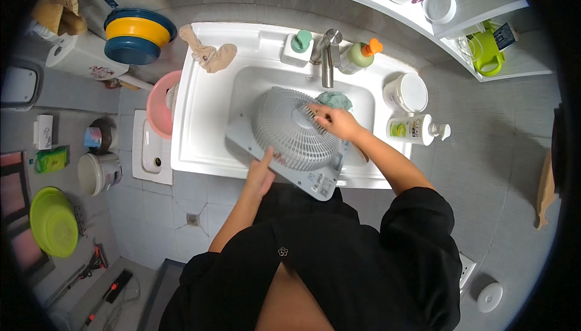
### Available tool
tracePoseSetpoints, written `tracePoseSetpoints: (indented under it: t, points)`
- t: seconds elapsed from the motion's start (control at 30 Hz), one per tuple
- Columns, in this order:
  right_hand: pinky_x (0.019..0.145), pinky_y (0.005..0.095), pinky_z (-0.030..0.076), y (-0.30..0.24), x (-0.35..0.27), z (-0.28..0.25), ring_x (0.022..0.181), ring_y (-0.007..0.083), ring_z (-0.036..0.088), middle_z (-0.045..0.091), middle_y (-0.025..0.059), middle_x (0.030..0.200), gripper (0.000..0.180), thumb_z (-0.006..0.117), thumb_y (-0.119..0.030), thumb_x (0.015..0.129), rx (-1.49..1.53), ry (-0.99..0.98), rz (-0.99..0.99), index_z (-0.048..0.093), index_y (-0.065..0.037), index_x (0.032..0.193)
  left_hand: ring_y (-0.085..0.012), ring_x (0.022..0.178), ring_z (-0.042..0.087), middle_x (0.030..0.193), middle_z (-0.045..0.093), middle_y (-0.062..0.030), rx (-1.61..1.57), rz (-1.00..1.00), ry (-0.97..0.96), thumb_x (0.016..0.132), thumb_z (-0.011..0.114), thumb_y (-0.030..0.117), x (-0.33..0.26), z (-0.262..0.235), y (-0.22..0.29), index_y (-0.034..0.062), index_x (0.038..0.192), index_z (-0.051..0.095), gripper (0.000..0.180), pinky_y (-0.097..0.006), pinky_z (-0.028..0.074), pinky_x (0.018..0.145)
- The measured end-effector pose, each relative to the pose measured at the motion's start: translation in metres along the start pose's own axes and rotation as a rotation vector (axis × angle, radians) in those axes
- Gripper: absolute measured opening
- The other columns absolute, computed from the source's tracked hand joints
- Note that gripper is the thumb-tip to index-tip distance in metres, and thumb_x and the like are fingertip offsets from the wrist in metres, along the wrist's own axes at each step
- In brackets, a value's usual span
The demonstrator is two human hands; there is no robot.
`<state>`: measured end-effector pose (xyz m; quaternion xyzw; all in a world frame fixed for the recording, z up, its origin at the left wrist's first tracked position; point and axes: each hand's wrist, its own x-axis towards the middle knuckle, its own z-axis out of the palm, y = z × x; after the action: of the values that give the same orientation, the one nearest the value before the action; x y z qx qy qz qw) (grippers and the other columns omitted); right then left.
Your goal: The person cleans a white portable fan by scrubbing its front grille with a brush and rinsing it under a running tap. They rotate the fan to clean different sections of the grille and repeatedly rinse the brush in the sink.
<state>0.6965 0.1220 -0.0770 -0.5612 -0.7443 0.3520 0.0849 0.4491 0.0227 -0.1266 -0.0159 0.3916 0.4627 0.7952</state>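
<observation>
A grey fan [290,126] with a round wire grille and a flat panel-like base lies tilted over the white sink [209,122], its lower corner reaching past the front rim. With my left hand [261,175] I grip the fan at its near edge, beside the grille. My right hand [338,122] is closed round a small scrub brush [316,120], whose dark bristles touch the right side of the grille. Most of the brush is hidden under my fingers. A crumpled green cloth [334,100] lies in the basin just beyond my right hand.
Behind the basin stand a metal faucet [327,58], a white dispenser [297,49] and a green bottle [358,56]. On the right rim sit a white tub [406,93] and a pump bottle [413,129]. A beige cloth [212,55] lies at the left; a pink basin [162,105] is beside the sink.
</observation>
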Motion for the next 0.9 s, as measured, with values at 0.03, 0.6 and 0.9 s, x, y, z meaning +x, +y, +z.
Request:
tracePoseSetpoints:
  t: [0.03,0.6,0.9]
  points:
    - [0.062,0.0309,0.048,0.001,-0.001,-0.005,0.065,0.0174,0.059,0.062,0.0087,0.075,0.041,0.054,-0.019,0.087,0.154,-0.034,0.062,0.050,-0.017,0.127,-0.0269,0.111,0.049,0.122,0.047,-0.0145,-0.015,0.072,-0.053,0.088,0.058,0.017,0.002,0.006,0.007,-0.0006,0.129,0.033,0.051,-0.042,0.042,0.096]
    - [0.051,0.0191,0.036,-0.022,-0.033,-0.052,0.054,0.0037,0.042,0.050,-0.0049,0.063,0.047,0.059,-0.017,0.086,0.765,-0.119,0.238,0.046,-0.012,0.131,-0.0288,0.113,0.047,0.121,0.049,-0.0143,-0.271,0.036,-0.209,0.087,0.057,0.032,-0.042,0.093,0.025,0.0011,0.124,0.041,0.051,-0.044,0.039,0.097]
    - [0.055,0.0280,0.045,-0.054,-0.054,-0.061,0.060,0.0103,0.058,0.065,0.0074,0.072,0.049,0.060,-0.016,0.084,0.493,-0.039,0.010,0.047,-0.014,0.131,-0.0302,0.096,0.055,0.104,0.054,-0.0178,0.045,0.076,0.132,0.080,0.048,0.029,-0.055,0.092,0.026,-0.0059,0.109,0.049,0.046,-0.043,0.045,0.083]
